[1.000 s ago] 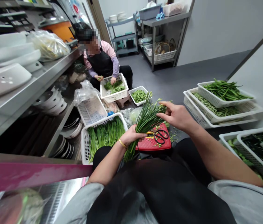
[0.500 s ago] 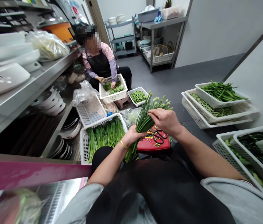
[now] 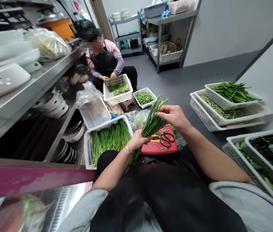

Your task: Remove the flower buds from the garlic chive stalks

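Stalks (image 3: 152, 124), long and green, slant in a bunch above your lap, their tips fanning up and away from you. Your left hand (image 3: 138, 140) is wrapped around the lower part of the bunch, a gold bracelet (image 3: 128, 149) at its wrist. Your right hand (image 3: 174, 117) has thumb and fingers bent together at the upper stems; whether a single stem is pinched there, you cannot tell. Just beyond your lap, black-handled scissors (image 3: 166, 140) lie on a red surface (image 3: 151, 149) among green scraps. To your left, a white basket (image 3: 87, 151) holds more green stems.
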{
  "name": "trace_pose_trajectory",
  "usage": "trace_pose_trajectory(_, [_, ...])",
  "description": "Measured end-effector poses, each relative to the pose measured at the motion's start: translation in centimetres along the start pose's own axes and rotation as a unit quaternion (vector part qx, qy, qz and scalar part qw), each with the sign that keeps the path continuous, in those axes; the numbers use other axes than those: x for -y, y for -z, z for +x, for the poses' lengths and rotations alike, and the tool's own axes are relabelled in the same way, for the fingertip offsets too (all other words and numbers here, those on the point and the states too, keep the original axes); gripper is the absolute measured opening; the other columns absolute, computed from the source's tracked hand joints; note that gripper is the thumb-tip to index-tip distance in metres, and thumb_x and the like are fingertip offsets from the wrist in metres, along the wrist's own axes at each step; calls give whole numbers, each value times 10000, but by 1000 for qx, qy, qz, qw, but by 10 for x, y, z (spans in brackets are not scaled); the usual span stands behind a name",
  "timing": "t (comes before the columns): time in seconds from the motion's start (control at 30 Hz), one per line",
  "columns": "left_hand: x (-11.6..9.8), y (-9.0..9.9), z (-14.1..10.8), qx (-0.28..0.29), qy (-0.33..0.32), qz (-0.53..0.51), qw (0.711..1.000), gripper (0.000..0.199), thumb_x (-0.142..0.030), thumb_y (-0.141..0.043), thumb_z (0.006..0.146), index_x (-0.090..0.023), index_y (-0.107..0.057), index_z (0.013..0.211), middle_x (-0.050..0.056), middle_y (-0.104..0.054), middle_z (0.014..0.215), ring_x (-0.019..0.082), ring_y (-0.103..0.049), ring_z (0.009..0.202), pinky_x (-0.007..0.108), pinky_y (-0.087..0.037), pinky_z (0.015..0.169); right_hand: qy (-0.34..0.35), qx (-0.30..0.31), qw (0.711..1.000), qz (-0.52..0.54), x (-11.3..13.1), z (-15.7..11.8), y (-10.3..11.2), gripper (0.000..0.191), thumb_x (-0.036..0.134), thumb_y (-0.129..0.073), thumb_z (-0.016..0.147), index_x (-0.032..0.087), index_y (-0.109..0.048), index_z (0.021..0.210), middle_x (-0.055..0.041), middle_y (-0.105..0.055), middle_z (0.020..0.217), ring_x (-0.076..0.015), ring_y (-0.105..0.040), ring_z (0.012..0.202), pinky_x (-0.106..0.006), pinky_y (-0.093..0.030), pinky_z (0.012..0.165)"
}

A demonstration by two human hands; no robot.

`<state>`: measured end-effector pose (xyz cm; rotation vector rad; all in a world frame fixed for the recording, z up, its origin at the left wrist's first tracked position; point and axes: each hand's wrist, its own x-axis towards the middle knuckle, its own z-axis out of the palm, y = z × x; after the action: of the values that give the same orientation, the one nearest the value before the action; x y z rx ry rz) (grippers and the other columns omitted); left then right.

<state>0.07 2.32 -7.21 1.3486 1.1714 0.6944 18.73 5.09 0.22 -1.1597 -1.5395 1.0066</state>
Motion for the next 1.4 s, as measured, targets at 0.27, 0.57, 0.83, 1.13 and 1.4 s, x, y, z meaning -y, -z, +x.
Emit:
trace_pose_trajectory(0.27, [-5, 0, 0, 30, -2, 5, 1000, 310, -320, -808, 567, -141, -571, 658, -55, -553, 501, 68, -492, 443, 184, -407, 439, -62, -23, 997, 41, 2, 4, 12, 379, 484, -748, 581, 146, -579, 593, 19, -522, 467, -69, -432, 382, -207, -327, 367])
trace_pose_trajectory(0.57, [-8, 1, -1, 112, 2, -40, 993, 394, -416, -826, 573, -107, -653, 745, -21, -576, 536, 81, -515, 471, 207, -440, 484, 13, -112, 993, -36, 7, 16, 38, 329, 463, -706, 683, 144, -626, 678, 7, -528, 518, -82, -432, 457, -236, -356, 446])
trace_pose_trajectory(0.83, [-4, 1, 0, 67, 17, -76, 995, 373, -388, -825, 550, -114, -616, 692, -30, -553, 500, 75, -486, 434, 212, -405, 461, 219, -103, 913, -329, 11, -12, 24, 242, 388, -560, 882, 192, -651, 993, -96, -669, 1046, -166, -619, 791, -310, -492, 730])
trace_pose_trajectory(1.13, [-6, 3, -2, 38, 22, -97, 994, 363, -362, -833, 508, -124, -585, 621, -24, -563, 498, 84, -498, 450, 216, -400, 454, 293, 11, 852, -434, -20, -22, 21, 313, 387, -483, 936, 189, -725, 925, -92, -707, 1058, -174, -666, 829, -286, -480, 702])
trace_pose_trajectory(1.4, [-4, 2, -8, 42, 26, -120, 992, 349, -336, -839, 513, -110, -601, 632, -29, -549, 496, 74, -488, 449, 218, -394, 473, 157, -15, 932, -328, -12, -14, 14, 207, 330, -577, 868, 181, -687, 960, -40, -697, 756, -144, -604, 634, -263, -425, 619])
